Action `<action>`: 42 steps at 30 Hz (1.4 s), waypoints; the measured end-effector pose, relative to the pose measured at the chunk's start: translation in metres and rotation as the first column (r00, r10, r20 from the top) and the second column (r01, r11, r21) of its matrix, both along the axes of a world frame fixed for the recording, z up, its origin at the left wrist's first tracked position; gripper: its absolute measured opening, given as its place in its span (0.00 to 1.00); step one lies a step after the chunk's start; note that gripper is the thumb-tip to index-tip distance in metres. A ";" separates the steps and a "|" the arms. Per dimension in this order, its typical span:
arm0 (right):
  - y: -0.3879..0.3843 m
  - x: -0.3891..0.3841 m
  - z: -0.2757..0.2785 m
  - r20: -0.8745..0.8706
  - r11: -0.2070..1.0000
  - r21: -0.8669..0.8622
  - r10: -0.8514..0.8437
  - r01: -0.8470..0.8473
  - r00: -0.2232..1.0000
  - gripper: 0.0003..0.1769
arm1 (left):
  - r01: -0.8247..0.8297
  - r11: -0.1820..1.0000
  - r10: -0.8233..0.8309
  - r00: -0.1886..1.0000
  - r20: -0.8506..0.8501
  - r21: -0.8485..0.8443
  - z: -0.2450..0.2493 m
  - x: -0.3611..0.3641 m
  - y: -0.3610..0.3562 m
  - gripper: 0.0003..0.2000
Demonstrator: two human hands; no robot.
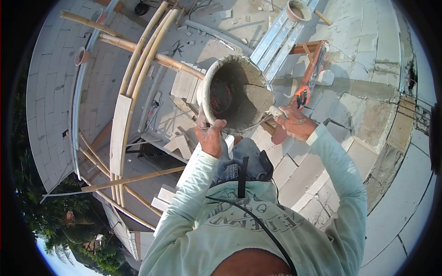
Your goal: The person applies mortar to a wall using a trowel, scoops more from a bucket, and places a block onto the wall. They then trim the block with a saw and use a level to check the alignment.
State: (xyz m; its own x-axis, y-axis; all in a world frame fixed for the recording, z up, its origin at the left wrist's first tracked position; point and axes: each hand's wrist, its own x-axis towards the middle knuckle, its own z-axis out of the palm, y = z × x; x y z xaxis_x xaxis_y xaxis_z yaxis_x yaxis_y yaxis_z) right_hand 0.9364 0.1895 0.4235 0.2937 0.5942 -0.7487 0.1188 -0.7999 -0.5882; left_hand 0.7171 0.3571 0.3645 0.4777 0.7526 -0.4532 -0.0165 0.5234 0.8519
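A bucket (208, 76) crusted with grey mortar is tilted in front of me, its mouth facing up toward my view. Wet mortar (255, 99) lies along its inner wall and bottom. My left hand (211, 134) grips the near left rim, thumb over the edge. At the near right side of the bucket, my right hand (294, 123) is closed around the mortar-crusted handle of what looks like a trowel (276, 112). Its blade is hard to make out against the bucket. A reddish flat piece (279, 135) shows just below that hand.
Bamboo poles (142, 60) and a plank (120, 124) run along the left. Metal channels (276, 41) carry another mortar bucket (298, 10) at the top. An orange-handled tool (302, 97) lies on a reddish frame (307, 78) at right. Light blocks (186, 83) are stacked behind the bucket.
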 end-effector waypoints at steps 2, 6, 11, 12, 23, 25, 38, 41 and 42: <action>0.009 0.007 -0.004 -0.151 0.990 -0.038 -0.137 0.132 0.979 0.21 | -0.012 0.992 0.013 1.000 -0.004 0.127 0.014 0.002 -0.005 0.27; 0.053 0.024 0.010 -0.216 0.960 -0.256 0.059 -0.115 0.975 0.28 | 0.139 0.850 0.005 0.962 -0.271 0.508 0.004 -0.003 -0.014 0.10; 0.093 0.039 0.037 -0.102 0.859 -0.409 0.292 -0.308 0.951 0.21 | 0.378 0.775 -0.075 0.850 -0.521 0.506 0.016 -0.015 -0.022 0.15; 0.082 0.051 -0.001 -0.047 0.820 -0.274 0.510 -0.502 0.859 0.20 | 0.387 0.808 -0.118 0.845 -0.522 0.445 0.017 -0.017 -0.022 0.15; 0.121 0.025 0.059 0.422 0.531 -0.301 0.819 -0.792 0.389 0.09 | 0.443 0.874 -0.296 0.812 -0.504 0.200 0.018 -0.024 -0.016 0.12; 0.122 0.012 0.058 0.512 0.570 -0.210 0.756 -0.794 0.408 0.05 | 0.481 0.852 -0.318 0.790 -0.524 0.208 0.013 -0.024 -0.011 0.11; 0.076 -0.003 0.050 0.571 0.594 -0.302 0.739 -0.745 0.358 0.13 | 0.205 0.976 -0.192 0.970 -0.150 0.075 0.024 -0.002 0.024 0.08; 0.074 0.024 0.035 0.586 0.672 -0.193 0.663 -0.715 0.466 0.13 | 0.139 0.982 -0.130 0.989 -0.078 0.129 0.035 0.006 0.022 0.08; 0.077 0.027 0.036 0.579 0.763 -0.159 0.586 -0.626 0.567 0.12 | 0.138 0.981 -0.130 0.989 -0.063 0.133 0.037 0.007 0.021 0.08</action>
